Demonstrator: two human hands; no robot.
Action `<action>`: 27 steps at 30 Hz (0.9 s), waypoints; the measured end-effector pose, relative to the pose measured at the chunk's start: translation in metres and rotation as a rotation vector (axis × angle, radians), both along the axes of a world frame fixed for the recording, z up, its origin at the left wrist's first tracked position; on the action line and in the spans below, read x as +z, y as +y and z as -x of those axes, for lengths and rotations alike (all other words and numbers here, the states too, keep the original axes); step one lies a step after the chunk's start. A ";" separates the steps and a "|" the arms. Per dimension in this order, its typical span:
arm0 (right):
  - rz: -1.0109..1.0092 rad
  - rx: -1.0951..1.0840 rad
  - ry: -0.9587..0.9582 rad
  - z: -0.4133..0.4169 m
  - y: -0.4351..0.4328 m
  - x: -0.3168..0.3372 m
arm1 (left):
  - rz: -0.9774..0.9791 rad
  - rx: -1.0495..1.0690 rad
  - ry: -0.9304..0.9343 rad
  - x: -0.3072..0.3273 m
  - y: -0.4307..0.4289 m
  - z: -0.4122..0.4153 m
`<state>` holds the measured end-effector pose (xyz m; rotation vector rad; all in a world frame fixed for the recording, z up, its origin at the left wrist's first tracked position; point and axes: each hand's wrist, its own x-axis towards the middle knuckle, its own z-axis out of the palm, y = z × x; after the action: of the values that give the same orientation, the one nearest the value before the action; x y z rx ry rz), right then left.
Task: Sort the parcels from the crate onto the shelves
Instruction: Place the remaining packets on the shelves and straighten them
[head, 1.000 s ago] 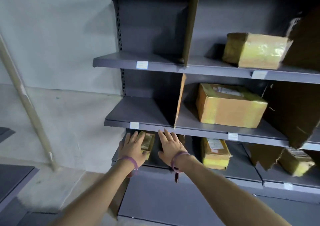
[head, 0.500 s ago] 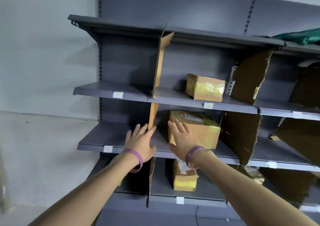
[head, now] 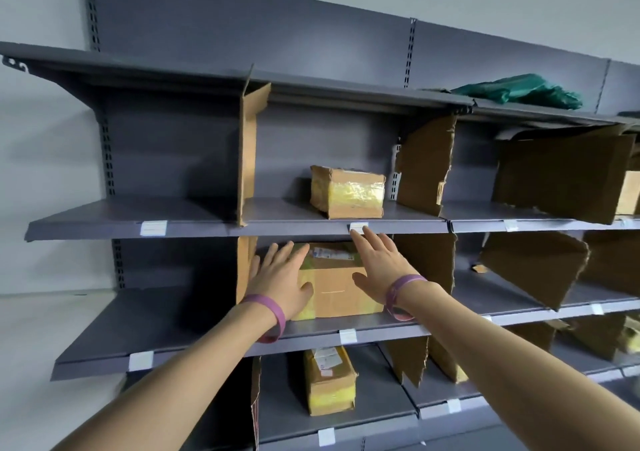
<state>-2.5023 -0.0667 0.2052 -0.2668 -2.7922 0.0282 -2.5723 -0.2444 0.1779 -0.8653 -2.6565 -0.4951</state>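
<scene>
Both arms are stretched toward the grey shelves (head: 221,339), and each wrist is ringed by a purple band. The left hand (head: 280,282) is held flat with the fingers spread wide, its grip fully loosened, and nothing is held in it. It is seen in front of the left end of a parcel (head: 337,291) that is set on the middle shelf, between two upright cardboard dividers; whether the palm is actually touching the box cannot be told. The right hand (head: 377,265) is likewise splayed wide and empty, seen over the upper right part of the same parcel, with its fingertips (head: 356,234) reaching up to the front edge of the shelf above, just beside a white label (head: 358,226). The parcel is thus framed between the two hands, its brown front face and yellow-taped left end being left visible.

A second parcel (head: 348,196), wrapped in yellowish tape, is placed on the shelf above, in the same compartment column. A third parcel (head: 329,379) is laid lengthwise on the shelf below. A green bag (head: 519,92) is seen lying on the top shelf to the right.
</scene>
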 end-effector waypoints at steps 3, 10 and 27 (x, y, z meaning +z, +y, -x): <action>0.002 0.007 0.004 0.008 0.018 -0.001 | -0.002 -0.006 0.009 0.005 0.018 0.007; -0.013 0.110 0.065 0.043 0.079 0.007 | -0.007 0.071 0.037 0.017 0.061 0.032; 0.209 0.291 0.308 0.139 0.190 0.049 | -0.272 0.186 0.178 0.076 0.173 0.097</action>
<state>-2.6410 0.1232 0.2537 0.0919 -2.4957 0.3972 -2.6693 -0.0717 0.2543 -0.5491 -2.4049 -0.6781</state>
